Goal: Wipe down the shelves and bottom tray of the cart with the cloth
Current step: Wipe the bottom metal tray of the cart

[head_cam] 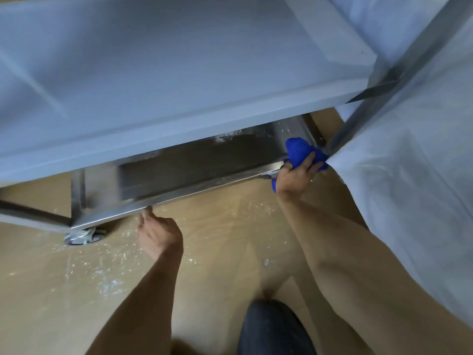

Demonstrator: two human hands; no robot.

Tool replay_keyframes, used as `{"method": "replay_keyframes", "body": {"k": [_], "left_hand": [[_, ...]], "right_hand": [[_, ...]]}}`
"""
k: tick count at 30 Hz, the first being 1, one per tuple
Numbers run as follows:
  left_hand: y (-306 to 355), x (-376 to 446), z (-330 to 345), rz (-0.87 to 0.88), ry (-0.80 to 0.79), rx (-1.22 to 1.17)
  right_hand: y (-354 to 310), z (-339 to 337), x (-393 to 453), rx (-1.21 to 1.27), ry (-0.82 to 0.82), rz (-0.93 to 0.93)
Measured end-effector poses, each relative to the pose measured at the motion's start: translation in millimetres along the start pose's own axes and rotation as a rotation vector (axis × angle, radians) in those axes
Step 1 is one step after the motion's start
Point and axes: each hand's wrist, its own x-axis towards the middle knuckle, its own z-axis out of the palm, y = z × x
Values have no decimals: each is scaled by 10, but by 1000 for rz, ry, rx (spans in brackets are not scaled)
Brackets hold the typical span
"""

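Head view, then. Where is the cloth?

— Bunched up, blue, at the right end of the tray (194,193). The cloth (299,152) sits on the tray's corner, right against the upright post (363,108) of the cart.

— Who holds it?

— The right hand (297,175). Its fingers are curled over the wad and press it down onto the rim; a bit of blue also pokes out below the wrist.

— And the left hand?

— The left hand (158,234) is lower, near the middle of the tray's front edge. Its fingers are loosely curled and hold nothing; one fingertip touches the underside of the rim.

— What does the tray look like?

— Steel, shallow, dark inside, with pale dusty streaks along its far wall and front lip. A white shelf (166,85) hangs over most of it, so only a strip shows.

— Anything else?

— A caster (83,237) under the left corner, standing on a tan floor (217,252) speckled with white flecks. White sheeting (422,175) drapes down on the right, beside the post. A dark-clad knee (273,329) shows at the bottom.
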Motion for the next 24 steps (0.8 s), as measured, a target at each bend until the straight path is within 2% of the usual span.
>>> {"method": "replay_keyframes", "body": {"k": [4,6,7,8,11,13,15,17,20,22,24], "left_hand": [[-56,-61,-117,-36,-90,-49],[-92,-76,-197,-101,-198,-73],[-124,-77,-232,-152,-247,-115],[-171,-72,-260,-211,-298,-173],[-300,-55,-437,-402,-435,-389],[-345,-38,-611,-533,-531,-509],[-382,-7,-777,-602,-659,-543],[-396,9,-889,-597,-807,-592],[-354,-24,-976,-495,-876,-651],[-281,-83,-996,-434,-804,-613],[-230,-121,-978,-434,-755,-621]], "right_hand": [[60,378,-950,9,-168,-192],[40,470,-1543,73,-337,-288],[-13,489,-1788,130,-438,-270],[-95,475,-1994,219,-526,-197],[-343,356,-2382,619,-730,275],[-439,297,-2483,761,-950,545],[-458,228,-2483,755,-1085,647],[-448,137,-2389,724,-1195,662],[-454,-27,-2189,621,-1175,582],[-424,-70,-2060,465,-1018,453],[-418,-126,-1957,388,-930,411]]}}
